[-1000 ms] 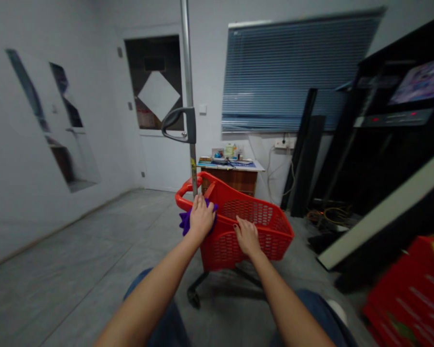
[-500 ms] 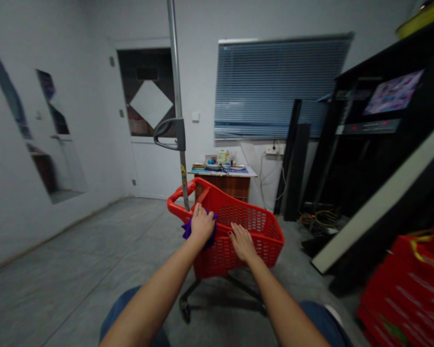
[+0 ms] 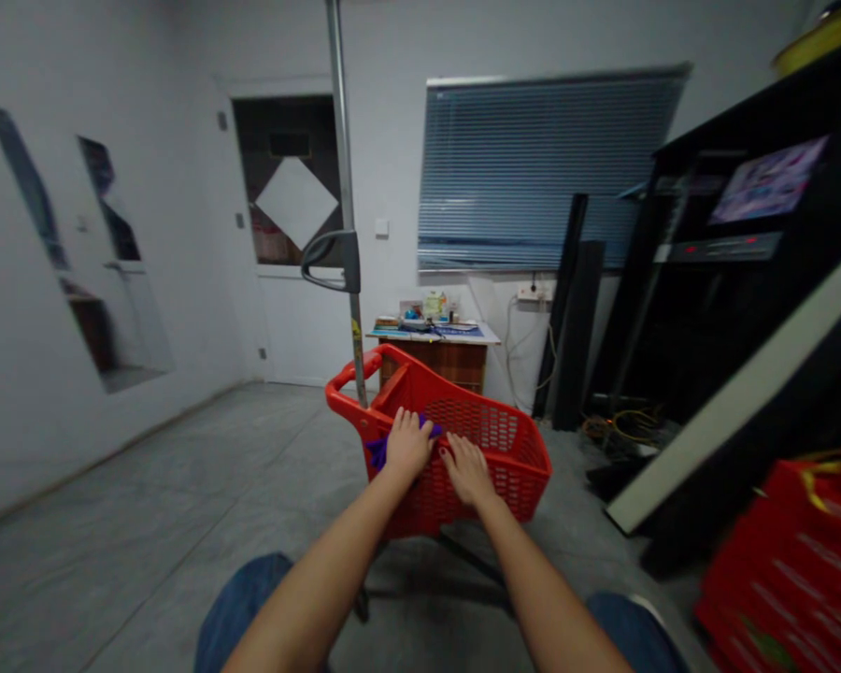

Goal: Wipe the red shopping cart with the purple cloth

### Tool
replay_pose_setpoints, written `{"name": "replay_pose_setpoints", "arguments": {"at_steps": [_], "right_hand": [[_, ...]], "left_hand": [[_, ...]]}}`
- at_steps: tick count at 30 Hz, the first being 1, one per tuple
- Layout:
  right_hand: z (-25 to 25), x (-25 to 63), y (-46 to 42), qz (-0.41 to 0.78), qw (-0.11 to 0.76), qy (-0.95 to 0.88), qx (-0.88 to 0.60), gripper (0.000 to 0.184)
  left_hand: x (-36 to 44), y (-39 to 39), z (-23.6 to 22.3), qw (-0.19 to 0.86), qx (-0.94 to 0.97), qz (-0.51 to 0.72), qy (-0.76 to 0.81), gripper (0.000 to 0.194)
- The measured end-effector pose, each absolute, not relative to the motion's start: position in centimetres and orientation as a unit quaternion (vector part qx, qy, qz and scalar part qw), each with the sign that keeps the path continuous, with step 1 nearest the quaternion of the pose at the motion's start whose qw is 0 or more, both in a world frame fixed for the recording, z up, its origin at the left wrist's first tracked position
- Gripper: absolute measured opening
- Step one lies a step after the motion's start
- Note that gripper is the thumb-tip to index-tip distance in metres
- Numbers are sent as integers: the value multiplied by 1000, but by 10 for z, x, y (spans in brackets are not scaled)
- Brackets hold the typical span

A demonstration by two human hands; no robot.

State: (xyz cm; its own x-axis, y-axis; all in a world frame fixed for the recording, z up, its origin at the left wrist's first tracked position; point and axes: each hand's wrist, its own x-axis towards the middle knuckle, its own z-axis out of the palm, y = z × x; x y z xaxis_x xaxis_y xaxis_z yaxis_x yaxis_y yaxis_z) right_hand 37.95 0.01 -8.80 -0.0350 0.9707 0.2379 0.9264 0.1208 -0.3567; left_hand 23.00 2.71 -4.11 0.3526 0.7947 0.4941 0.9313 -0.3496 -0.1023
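Purple cloth [image 3: 377,453]: on the red cart's [image 3: 525,479] near rim; probably light, soft; best held bunched
Left hand [image 3: 409,445]: over cloth, grip hidden
Right hand [image 3: 468,469]: unclenched, on rim
Cart: likely stiff

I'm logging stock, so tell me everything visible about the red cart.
The cart looks like red plastic, with perforated walls, a looped handle at picture left and dark legs below. It stands upright. The left hand holds a purple cloth against its near side; the right hand appears to rest on its near rim.
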Motion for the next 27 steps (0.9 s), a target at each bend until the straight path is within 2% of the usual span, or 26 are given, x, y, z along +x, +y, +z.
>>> {"name": "replay_pose_setpoints", "arguments": {"at_steps": [7, 16, 23, 27], "right_hand": [[-98, 384, -1, 34, 221, -728, -648, 57], [-102, 378, 3, 35, 221, -727, -649, 57], [-112, 414, -10, -10, 211, -722, -659, 59], [-113, 413, -17, -11, 214, -728, -651, 58]], "left_hand": [[180, 31, -23, 241, -741, -246, -576, 29], [236, 29, -57, 192, -782, -227, -548, 31], [195, 39, -27, 180, -773, -218, -568, 31], [191, 38, -29, 199, -752, -214, -591, 32]]}}
